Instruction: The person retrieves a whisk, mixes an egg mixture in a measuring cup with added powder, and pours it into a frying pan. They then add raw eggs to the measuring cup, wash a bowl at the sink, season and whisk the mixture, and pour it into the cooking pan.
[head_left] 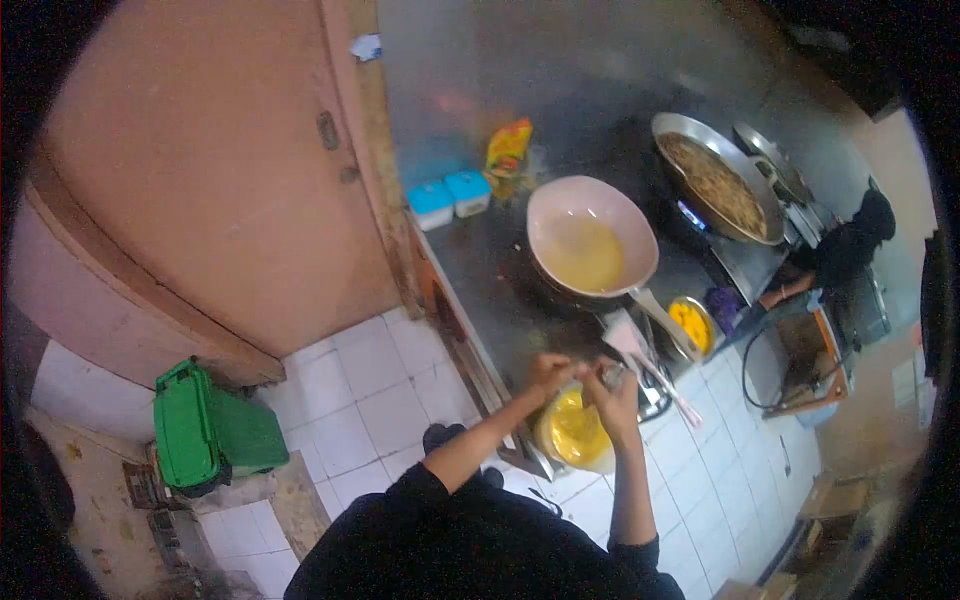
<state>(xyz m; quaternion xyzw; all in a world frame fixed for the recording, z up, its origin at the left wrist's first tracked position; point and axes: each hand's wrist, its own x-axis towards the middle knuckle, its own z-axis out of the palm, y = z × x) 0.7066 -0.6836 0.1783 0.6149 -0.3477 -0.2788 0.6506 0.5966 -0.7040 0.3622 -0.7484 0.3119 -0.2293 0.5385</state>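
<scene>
Both hands meet over a bowl of yellow liquid (577, 432) at the front edge of the counter. My left hand (552, 374) is closed, its fingertips touching those of the other hand; what they pinch is too small to tell. My right hand (612, 396) is also closed, around something small and greyish that I cannot make out. Just behind them stands a pan (645, 240) with a pale inside and yellowish liquid in it. A pale pink spatula (627, 338) lies beside my right hand, near the pan's handle.
A metal bowl of orange-yellow pieces (692, 326) sits right of the handle. Further back is a large wok (715, 185) of brown food. Blue-lidded containers (431, 204) and a yellow packet (508, 150) line the left. A person's dark sleeve (855, 240) reaches in at right. A green bin (215, 430) stands left.
</scene>
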